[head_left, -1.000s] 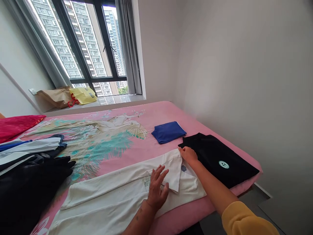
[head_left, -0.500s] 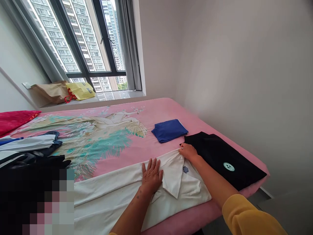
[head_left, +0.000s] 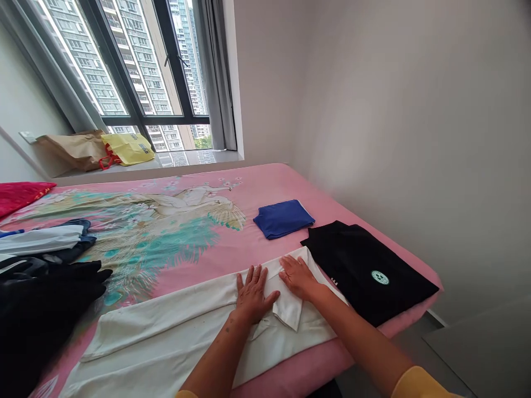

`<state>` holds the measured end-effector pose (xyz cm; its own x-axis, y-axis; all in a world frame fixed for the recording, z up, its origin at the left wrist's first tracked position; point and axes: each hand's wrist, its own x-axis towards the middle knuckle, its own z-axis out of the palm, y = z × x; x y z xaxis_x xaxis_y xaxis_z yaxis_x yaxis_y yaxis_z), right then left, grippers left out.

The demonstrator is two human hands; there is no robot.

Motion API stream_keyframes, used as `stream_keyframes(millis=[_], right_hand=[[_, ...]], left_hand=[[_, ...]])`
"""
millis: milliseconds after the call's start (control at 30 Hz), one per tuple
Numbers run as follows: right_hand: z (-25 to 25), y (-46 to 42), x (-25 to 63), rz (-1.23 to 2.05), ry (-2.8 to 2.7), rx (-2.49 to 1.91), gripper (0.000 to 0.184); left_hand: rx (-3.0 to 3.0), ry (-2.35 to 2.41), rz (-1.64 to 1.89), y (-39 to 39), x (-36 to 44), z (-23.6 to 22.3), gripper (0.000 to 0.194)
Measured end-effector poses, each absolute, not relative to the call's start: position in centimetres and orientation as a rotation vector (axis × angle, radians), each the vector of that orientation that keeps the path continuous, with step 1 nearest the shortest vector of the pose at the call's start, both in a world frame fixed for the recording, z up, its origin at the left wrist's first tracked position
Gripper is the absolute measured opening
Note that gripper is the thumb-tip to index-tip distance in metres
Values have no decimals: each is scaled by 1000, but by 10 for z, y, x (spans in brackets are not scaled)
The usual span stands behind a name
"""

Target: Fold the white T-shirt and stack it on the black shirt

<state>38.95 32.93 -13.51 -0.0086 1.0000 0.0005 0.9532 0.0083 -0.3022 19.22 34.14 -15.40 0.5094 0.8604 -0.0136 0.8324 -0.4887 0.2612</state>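
The left hand (head_left: 254, 298) and right hand (head_left: 299, 278), each grip spread, are resting on a part-folded white garment (head_left: 174, 326), a blue garment (head_left: 284, 219) lying folded beyond.

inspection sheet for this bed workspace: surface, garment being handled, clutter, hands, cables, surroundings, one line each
Surface: pink patterned sheet, creased in places
Job's things: white garment spread along the near side, wrinkled, a flap folded over by the hands
Clutter: folded blue cloth and black garment beyond and to the right; heaped clothes and red fabric at left
Hands: left hand and right hand open, palms down on the white garment
Cables: nothing seen
Surroundings: window, grey curtain; brown bag and yellow bag on the sill
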Motion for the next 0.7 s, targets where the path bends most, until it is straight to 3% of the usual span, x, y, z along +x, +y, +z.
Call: stream_keyframes(millis=[133, 267, 567, 700], right_hand=[[-148, 328, 400, 254, -1820, -2407, 63], [-148, 327, 403, 190, -1927, -2302, 62], [-151, 327, 408, 380, -1935, -2331, 58], [-133, 322, 382, 369, -1883, -2338, 58]], left_hand=[[2512, 1418, 106, 342, 192, -150, 83], [2486, 1421, 130, 341, 193, -149, 80], [2116, 1317, 369, 358, 185, -137, 47], [1997, 1367, 605, 347, 169, -123, 45]])
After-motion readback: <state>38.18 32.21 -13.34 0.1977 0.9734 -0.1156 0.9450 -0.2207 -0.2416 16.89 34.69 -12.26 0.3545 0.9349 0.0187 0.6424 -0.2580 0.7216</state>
